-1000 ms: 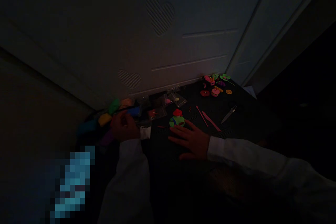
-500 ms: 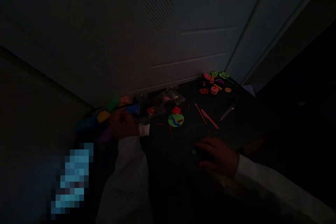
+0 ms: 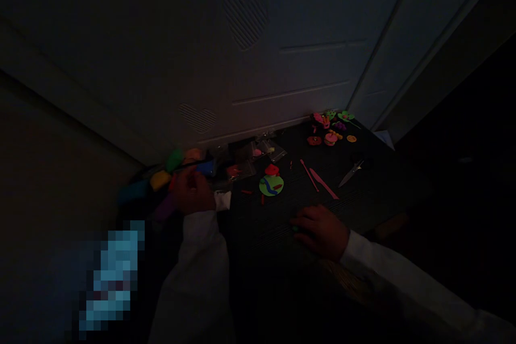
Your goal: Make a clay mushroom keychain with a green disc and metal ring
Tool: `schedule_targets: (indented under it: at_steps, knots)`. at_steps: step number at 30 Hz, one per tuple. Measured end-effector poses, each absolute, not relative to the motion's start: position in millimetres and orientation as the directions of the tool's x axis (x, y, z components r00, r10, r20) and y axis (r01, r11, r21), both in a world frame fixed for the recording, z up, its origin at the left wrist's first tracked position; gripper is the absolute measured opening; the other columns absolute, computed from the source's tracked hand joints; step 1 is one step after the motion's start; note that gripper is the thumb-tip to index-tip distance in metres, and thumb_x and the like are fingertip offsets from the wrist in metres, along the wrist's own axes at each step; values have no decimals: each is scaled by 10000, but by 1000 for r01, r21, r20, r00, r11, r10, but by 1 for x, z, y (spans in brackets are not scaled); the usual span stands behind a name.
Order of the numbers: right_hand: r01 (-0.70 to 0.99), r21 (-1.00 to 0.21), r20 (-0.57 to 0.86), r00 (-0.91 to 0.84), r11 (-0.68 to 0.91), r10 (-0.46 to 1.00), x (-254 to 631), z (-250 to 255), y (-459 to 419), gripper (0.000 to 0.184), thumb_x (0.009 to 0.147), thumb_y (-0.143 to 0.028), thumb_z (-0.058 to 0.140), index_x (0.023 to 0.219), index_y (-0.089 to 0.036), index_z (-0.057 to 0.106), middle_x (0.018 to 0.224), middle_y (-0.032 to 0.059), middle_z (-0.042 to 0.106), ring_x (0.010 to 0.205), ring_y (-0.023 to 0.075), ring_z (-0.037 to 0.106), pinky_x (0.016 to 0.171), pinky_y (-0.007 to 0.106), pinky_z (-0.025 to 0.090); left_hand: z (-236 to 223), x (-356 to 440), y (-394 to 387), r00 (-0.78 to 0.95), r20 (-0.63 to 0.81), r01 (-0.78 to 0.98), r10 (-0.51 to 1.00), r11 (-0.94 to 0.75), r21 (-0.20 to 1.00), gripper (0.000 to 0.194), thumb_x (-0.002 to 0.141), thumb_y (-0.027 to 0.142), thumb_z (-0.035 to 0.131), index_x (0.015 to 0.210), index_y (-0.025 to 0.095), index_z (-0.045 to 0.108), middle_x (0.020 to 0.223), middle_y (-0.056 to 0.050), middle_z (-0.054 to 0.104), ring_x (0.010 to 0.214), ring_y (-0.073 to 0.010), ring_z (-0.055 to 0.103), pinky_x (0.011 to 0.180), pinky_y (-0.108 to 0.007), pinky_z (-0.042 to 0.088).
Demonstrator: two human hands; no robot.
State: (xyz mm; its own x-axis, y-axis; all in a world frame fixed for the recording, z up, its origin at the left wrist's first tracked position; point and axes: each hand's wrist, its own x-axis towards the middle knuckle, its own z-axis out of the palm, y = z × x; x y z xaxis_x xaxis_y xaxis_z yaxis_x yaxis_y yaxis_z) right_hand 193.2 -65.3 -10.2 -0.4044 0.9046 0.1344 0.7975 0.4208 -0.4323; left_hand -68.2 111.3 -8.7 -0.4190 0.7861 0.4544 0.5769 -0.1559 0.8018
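In dim light, my left hand [image 3: 194, 193] rests at the left among packs of coloured modelling clay, fingers curled; what they hold, if anything, is hidden. Close around it are a blue clay pack [image 3: 206, 167], a yellow one [image 3: 160, 180] and a purple one [image 3: 164, 208]. My right hand [image 3: 320, 230] is low over the dark tabletop, its fingers closed around a small green piece of clay [image 3: 295, 229]. Between the hands lies a flat green clay disc [image 3: 271, 186] with a blue strip and a red cap-like piece [image 3: 271, 170] at its top edge.
Two pink modelling tools [image 3: 323, 183] and scissors [image 3: 351, 172] lie right of the disc. Small clay figures [image 3: 330, 139] stand at the back right. Clear bags [image 3: 241, 170] lie along the white panel [image 3: 290, 75], which borders the table's back. Small red strips [image 3: 263, 200] are near the disc.
My right hand has moved slightly left and up, and its fingers have drawn together over the green piece. The left hand has stayed nearly in place.
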Motion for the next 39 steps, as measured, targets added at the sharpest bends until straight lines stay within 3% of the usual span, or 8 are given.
schedule_targets:
  at_steps: [4, 8, 12, 15, 23, 31, 34, 39]
  knots:
    - [754, -501, 225, -361, 425, 905, 193, -15, -62, 276, 859, -342, 489, 1056, -158, 547, 1057, 64, 569, 942, 176, 554, 812, 396, 462, 6, -54, 98, -356, 328, 438, 875, -154, 886, 309, 849, 312, 501, 1101, 134, 510, 1098, -87, 536, 960, -197, 544, 816, -405, 472]
    - [702, -586, 347, -234, 405, 908, 193, -13, -54, 271, 862, -345, 485, 1048, -158, 547, 1056, 66, 570, 919, 164, 562, 788, 372, 479, 11, -23, 73, 47, 66, 247, 997, -76, 966, 258, 857, 311, 492, 1023, 117, 535, 914, -51, 579, 743, -127, 572, 651, -295, 506]
    - [688, -638, 412, -76, 347, 908, 196, -11, -49, 258, 866, -340, 479, 1034, -155, 543, 999, 55, 577, 826, 136, 571, 711, 323, 498, 5, 10, 47, 509, -176, 156, 842, 111, 981, 223, 846, 296, 516, 958, 108, 556, 856, -37, 586, 692, -110, 569, 608, -267, 503]
    - [684, -651, 421, -35, 329, 906, 197, -10, -50, 250, 866, -346, 477, 1008, -153, 548, 941, 43, 582, 749, 112, 564, 648, 285, 496, 0, 21, 36, 651, -230, 107, 724, 213, 971, 232, 844, 288, 518, 993, 112, 546, 912, -50, 584, 755, -129, 577, 657, -296, 510]
    - [695, -635, 409, -68, 338, 910, 194, -11, -50, 245, 866, -356, 475, 975, -153, 558, 904, 35, 584, 721, 104, 557, 632, 274, 490, -9, 25, 32, 760, -283, 67, 585, 363, 929, 243, 843, 281, 519, 1023, 118, 535, 936, -53, 578, 788, -140, 575, 695, -320, 507]
    - [722, -607, 367, -115, 331, 923, 190, -9, -52, 280, 866, -377, 470, 1016, -155, 549, 913, 39, 587, 726, 108, 564, 640, 282, 495, -16, 24, 33, 768, -316, 60, 556, 429, 901, 229, 844, 280, 518, 999, 114, 544, 923, -50, 579, 774, -135, 574, 680, -309, 507]
    - [770, -588, 331, -50, 247, 942, 195, -9, -50, 309, 868, -367, 468, 1091, -159, 518, 974, 53, 581, 775, 125, 574, 670, 305, 502, -12, 23, 34, 757, -322, 28, 568, 464, 885, 234, 846, 280, 515, 1009, 115, 540, 924, -50, 579, 768, -133, 575, 676, -308, 509]
    - [885, -465, 234, 151, -25, 960, 219, -8, -32, 303, 864, -332, 483, 1112, -161, 516, 1109, 75, 547, 953, 180, 554, 811, 398, 470, 1, 18, 36, 714, -316, -73, 624, 516, 854, 228, 843, 268, 521, 1011, 115, 542, 950, -56, 579, 792, -140, 577, 693, -317, 510]
